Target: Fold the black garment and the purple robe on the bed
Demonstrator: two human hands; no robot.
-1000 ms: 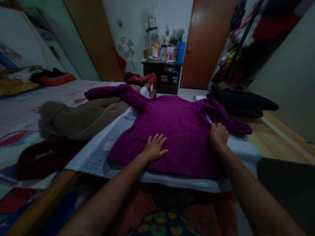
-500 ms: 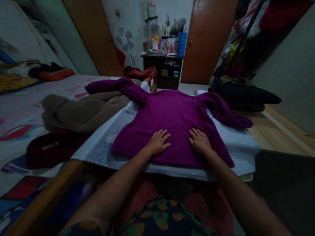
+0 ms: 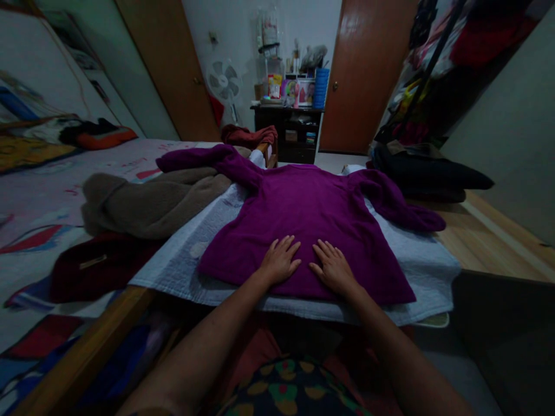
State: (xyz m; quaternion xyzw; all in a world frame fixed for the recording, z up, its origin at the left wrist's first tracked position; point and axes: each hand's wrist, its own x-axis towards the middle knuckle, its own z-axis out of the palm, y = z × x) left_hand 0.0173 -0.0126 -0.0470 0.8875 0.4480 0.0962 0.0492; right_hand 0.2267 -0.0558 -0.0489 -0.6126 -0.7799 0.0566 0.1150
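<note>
A purple long-sleeved top [image 3: 303,202] lies spread out on a light blue cloth [image 3: 182,271], its hem toward me and its sleeves out to both sides. My left hand [image 3: 280,260] rests flat on the lower middle of the top, fingers spread. Close beside it on the right, my right hand [image 3: 333,267] also lies flat on the fabric with its fingers apart. Neither hand grips anything. The left sleeve reaches over a grey-brown fleece garment [image 3: 151,202]; the right one lies on the blue cloth.
On the bed at left is a dark red garment [image 3: 99,263], beside a wooden bed rail [image 3: 91,346]. Folded dark clothes [image 3: 429,170] sit on a wooden surface [image 3: 507,248] at right. Behind stand a fan [image 3: 224,81] and a dark cabinet [image 3: 284,124].
My right hand has slid left across the top, closer to my left hand. My left hand has stayed nearly in place. The whole view has shifted slightly.
</note>
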